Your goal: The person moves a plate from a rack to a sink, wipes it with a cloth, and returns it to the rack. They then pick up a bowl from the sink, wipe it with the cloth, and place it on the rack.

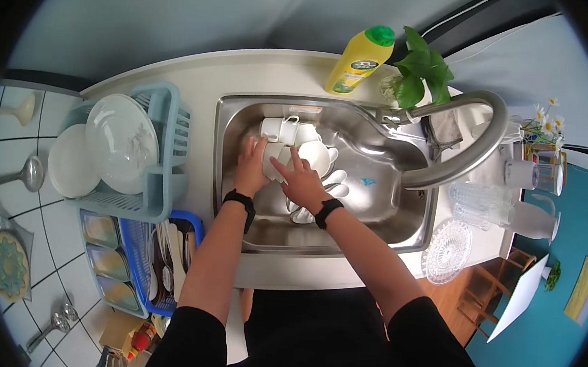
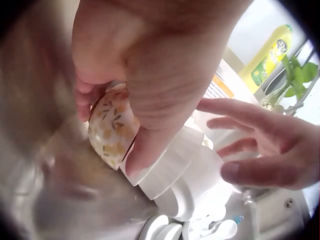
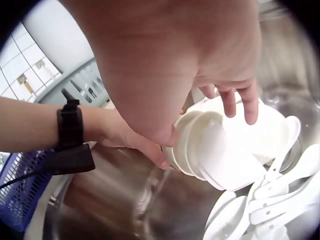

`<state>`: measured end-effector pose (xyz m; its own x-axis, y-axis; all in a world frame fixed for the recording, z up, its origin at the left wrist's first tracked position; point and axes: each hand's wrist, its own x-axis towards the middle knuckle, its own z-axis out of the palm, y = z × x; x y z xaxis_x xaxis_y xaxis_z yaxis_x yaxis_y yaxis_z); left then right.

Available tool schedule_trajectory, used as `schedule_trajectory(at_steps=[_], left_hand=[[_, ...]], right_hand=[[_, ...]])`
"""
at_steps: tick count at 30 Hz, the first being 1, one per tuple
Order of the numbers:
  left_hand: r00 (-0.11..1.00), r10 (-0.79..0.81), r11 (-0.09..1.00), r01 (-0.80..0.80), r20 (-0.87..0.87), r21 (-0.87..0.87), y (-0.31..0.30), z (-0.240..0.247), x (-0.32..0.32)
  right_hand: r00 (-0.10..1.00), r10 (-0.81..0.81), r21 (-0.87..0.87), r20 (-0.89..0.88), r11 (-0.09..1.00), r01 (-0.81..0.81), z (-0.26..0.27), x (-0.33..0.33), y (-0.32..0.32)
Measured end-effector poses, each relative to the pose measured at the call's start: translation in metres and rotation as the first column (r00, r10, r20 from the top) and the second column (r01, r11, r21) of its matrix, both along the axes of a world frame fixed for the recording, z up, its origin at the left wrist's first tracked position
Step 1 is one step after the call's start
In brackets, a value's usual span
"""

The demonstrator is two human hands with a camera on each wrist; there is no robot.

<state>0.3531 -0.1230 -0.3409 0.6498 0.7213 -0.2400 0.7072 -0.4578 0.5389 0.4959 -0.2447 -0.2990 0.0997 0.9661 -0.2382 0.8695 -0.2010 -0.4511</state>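
My left hand [image 1: 250,170] is in the steel sink, gripping a bowl with an orange floral pattern [image 2: 112,127], thumb at its rim and fingers around the far side. This bowl lies on its side at the end of a nested row of white bowls [image 2: 175,167]. Just to the right, my right hand [image 1: 305,188] hovers close over the white bowls with fingers spread and loosely bent. White spoons [image 3: 280,195] lie in a heap beside the bowls. White mugs [image 1: 270,129] stand behind, toward the sink's back wall.
The sink [image 1: 399,240] has a curved faucet [image 1: 491,143] at its right. A yellow cleaner bottle [image 1: 360,62] and a leafy plant [image 1: 424,70] stand behind. On the left are a dish rack [image 1: 179,141] with plates and a blue cutlery basket [image 1: 199,226]. Glassware [image 1: 477,203] stands at right.
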Motion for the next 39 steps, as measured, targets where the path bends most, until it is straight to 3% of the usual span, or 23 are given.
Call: schedule_trajectory(at_steps=[3,6,9,11,15,19,22,24,25,27,28,29,30,31,32,34,36,38,39], left_hand=[[0.997,0.065,0.993,-0.061,0.032,-0.103,-0.007,0.007,-0.001],[0.981,0.136,0.990,-0.141,0.140,0.026,-0.021,0.010,-0.006],[0.967,0.255,0.966,-0.255,-0.004,-0.033,-0.032,0.025,-0.007],[0.910,0.357,0.922,-0.380,-0.210,-0.079,-0.036,0.032,-0.006],[0.906,0.329,0.924,-0.366,-0.267,-0.106,-0.048,0.046,-0.017],[0.905,0.262,0.929,-0.331,-0.336,-0.166,-0.062,0.100,-0.022],[0.955,0.201,0.967,-0.230,-0.220,-0.115,-0.078,0.113,-0.037],[0.991,0.133,0.991,-0.133,-0.001,-0.031,-0.086,0.110,-0.054],[0.992,0.128,0.991,-0.128,0.004,-0.035,-0.090,0.104,-0.062],[0.901,0.382,0.888,-0.297,0.207,-0.351,-0.095,0.102,-0.068],[0.900,0.381,0.891,-0.296,0.214,-0.343,-0.098,0.106,-0.069],[0.788,0.587,0.696,-0.373,0.187,-0.613,-0.099,0.112,-0.071],[0.655,0.750,0.428,-0.375,0.092,-0.822,-0.101,0.119,-0.072],[0.549,0.825,0.339,-0.292,0.134,-0.894,-0.108,0.119,-0.072],[0.552,0.821,0.357,-0.290,0.150,-0.888,-0.112,0.119,-0.071],[0.421,0.894,0.178,-0.014,0.156,-0.984,-0.121,0.121,-0.066],[0.384,0.910,0.196,-0.059,0.159,-0.979,-0.128,0.122,-0.050],[0.445,0.874,0.168,0.095,0.193,-0.981,-0.136,0.125,-0.033],[0.437,0.878,0.170,0.100,0.196,-0.980,-0.141,0.131,-0.021]], right_hand=[[0.991,0.019,-0.028,0.133,0.999,-0.016,-0.010,-0.011,0.007],[0.983,0.043,-0.060,0.179,0.998,-0.033,-0.016,-0.012,0.011],[0.988,0.043,-0.067,0.145,0.997,-0.034,-0.022,-0.009,0.012],[0.991,0.023,-0.065,0.129,0.998,-0.015,-0.024,-0.007,0.016],[0.991,0.001,-0.064,0.132,0.998,0.008,-0.028,-0.012,0.019],[0.999,-0.026,-0.162,0.047,0.986,0.034,-0.020,-0.012,0.023],[0.996,-0.072,-0.195,-0.059,0.979,0.059,-0.011,-0.009,0.025],[0.998,-0.054,-0.181,-0.018,0.982,0.050,-0.012,-0.009,0.025],[0.998,-0.059,-0.184,-0.013,0.981,0.056,-0.009,-0.006,0.026],[0.994,-0.081,-0.250,-0.072,0.966,0.061,-0.004,-0.002,0.031],[0.994,-0.080,-0.241,-0.070,0.969,0.061,-0.003,0.001,0.035],[0.981,-0.120,-0.289,-0.151,0.955,0.073,0.000,0.004,0.038],[0.959,-0.166,-0.336,-0.232,0.938,0.081,0.000,0.006,0.040],[0.958,-0.173,-0.333,-0.228,0.939,0.090,0.002,0.008,0.041],[0.958,-0.172,-0.315,-0.231,0.945,0.094,0.003,0.013,0.041],[0.864,-0.179,-0.149,-0.471,0.981,0.122,-0.008,0.027,0.033],[0.811,-0.033,0.296,-0.584,0.922,0.251,-0.053,0.042,0.017],[0.711,-0.175,0.156,-0.681,0.914,0.375,0.001,0.084,-0.024],[0.787,-0.262,0.173,-0.558,0.891,0.419,0.035,0.107,-0.047]])
